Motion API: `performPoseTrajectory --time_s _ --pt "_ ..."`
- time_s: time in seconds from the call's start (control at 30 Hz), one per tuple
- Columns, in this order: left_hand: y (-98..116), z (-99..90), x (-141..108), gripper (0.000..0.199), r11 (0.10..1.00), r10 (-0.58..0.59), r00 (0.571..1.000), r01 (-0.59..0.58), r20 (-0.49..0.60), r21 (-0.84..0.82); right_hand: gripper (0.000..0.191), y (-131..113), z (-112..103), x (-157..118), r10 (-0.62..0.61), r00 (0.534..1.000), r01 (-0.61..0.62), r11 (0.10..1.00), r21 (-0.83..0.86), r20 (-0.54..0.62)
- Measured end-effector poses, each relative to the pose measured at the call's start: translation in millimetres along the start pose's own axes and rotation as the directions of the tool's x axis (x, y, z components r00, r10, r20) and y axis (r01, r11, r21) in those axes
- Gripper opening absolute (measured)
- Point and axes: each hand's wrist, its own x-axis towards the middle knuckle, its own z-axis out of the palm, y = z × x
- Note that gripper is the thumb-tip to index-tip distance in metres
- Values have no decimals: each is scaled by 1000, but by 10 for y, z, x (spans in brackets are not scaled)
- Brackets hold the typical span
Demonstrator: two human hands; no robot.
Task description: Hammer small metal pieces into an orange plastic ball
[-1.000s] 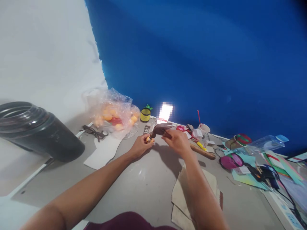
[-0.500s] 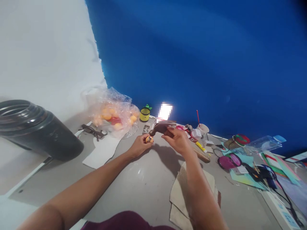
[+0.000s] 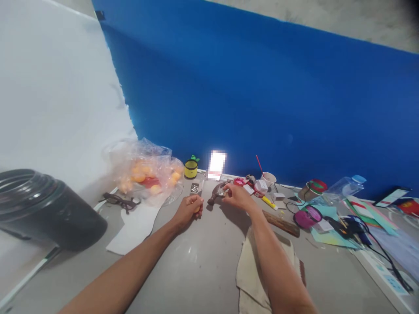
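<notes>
My left hand [image 3: 188, 210] is closed over a small orange ball [image 3: 197, 209], and only a sliver of it shows between the fingers. To its right, my right hand [image 3: 238, 197] has its fingers closed at the neck of a claw hammer [image 3: 214, 194]. The dark metal head is low over the grey table and points left. Its wooden handle [image 3: 283, 223] comes out on the far side of my right forearm. A small tray of silvery round pieces [image 3: 194, 188] sits just beyond my left hand.
A folded beige cloth [image 3: 250, 266] lies under my right forearm. A dark flask [image 3: 49, 209], glasses [image 3: 121, 200] and a plastic bag of orange balls [image 3: 144, 174] are on the left. A bright-screened phone [image 3: 216, 165] stands behind. Paper, cables and a power strip [image 3: 382, 274] are on the right.
The hammer head has come down from above the orange ball to near the table. My left hand has turned over and hides most of the ball. The view has tilted up.
</notes>
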Motion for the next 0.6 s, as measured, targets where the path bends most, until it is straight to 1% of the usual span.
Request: performPoseTrajectory --time_s 0.07,0.13,0.2,0.27,0.33,0.4,0.43,0.47,0.5,0.53,0.57,0.6 --pt "-35 19 17 42 999 -5 1000 5 -12 38 30 80 100 59 10 1000 -10 999 -48 13" --pt "-35 41 6 35 999 13 999 -11 -37 52 28 127 167 88 25 1000 -25 996 -82 7" --pt "27 47 -29 26 997 42 995 -36 -92 65 29 135 198 87 32 1000 -31 993 -115 -1" --pt "159 14 -67 24 990 89 984 -71 -154 121 32 105 193 63 16 1000 -18 984 -177 -10" --pt "345 -60 -84 20 970 162 967 -119 -195 214 31 51 149 32 8 1000 -5 972 -235 13" --pt "544 -156 -54 23 936 263 928 -178 -264 304 28 -18 57 16 28 998 -11 965 -262 63" --pt "635 -202 -16 26 906 289 919 -172 -268 386 29 -57 -9 20 44 996 -21 964 -265 83" --pt "714 -240 35 27 860 294 921 -138 -255 491 30 -100 -86 34 54 995 -29 964 -265 90" --pt "778 -269 97 27 784 300 926 -102 -230 613 31 -147 -171 56 58 995 -35 963 -267 79" --pt "825 -286 167 26 663 296 939 -72 -173 745 32 -199 -260 86 56 997 -40 963 -265 54" --pt "852 -292 240 25 516 274 955 -45 -115 855 33 -252 -344 119 43 999 -35 966 -255 26" --pt "860 -287 312 24 457 256 962 -30 -99 889 31 -306 -416 150 10 1000 -13 973 -231 -11"
